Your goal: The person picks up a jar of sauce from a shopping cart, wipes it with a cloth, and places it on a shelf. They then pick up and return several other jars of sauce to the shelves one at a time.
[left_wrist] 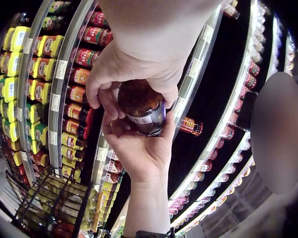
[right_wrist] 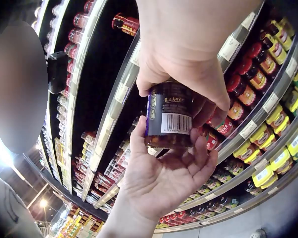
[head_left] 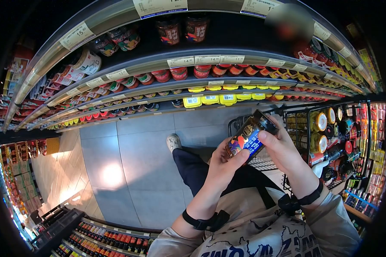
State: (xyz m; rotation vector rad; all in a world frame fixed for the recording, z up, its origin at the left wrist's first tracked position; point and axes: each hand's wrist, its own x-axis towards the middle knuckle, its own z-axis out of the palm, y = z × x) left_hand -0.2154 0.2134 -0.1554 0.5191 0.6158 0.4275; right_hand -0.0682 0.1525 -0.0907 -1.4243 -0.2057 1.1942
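Note:
A glass jar (head_left: 249, 138) with a black lid and a colourful blue-and-orange label is tilted between both hands in front of the body. My left hand (head_left: 225, 164) grips its lower end, thumb on the label. Around the lid end curls my right hand (head_left: 282, 145), its thumb also on the label. In the left wrist view, dark reddish contents show through the jar (left_wrist: 140, 101), between the left hand (left_wrist: 139, 64) above and the right hand (left_wrist: 141, 151) below. A white barcode faces the right wrist view on the jar (right_wrist: 170, 116); the right hand (right_wrist: 186, 62) is uppermost, the left (right_wrist: 161, 183) beneath.
Shelves of jars (head_left: 162, 76) and yellow-lidded tubs (head_left: 210, 100) curve across the front. A black wire cart (head_left: 309, 136) holding jars stands at the right. Grey floor tiles (head_left: 148, 171) lie at the left of the legs, and another shelf of bottles (head_left: 111, 240) is at lower left.

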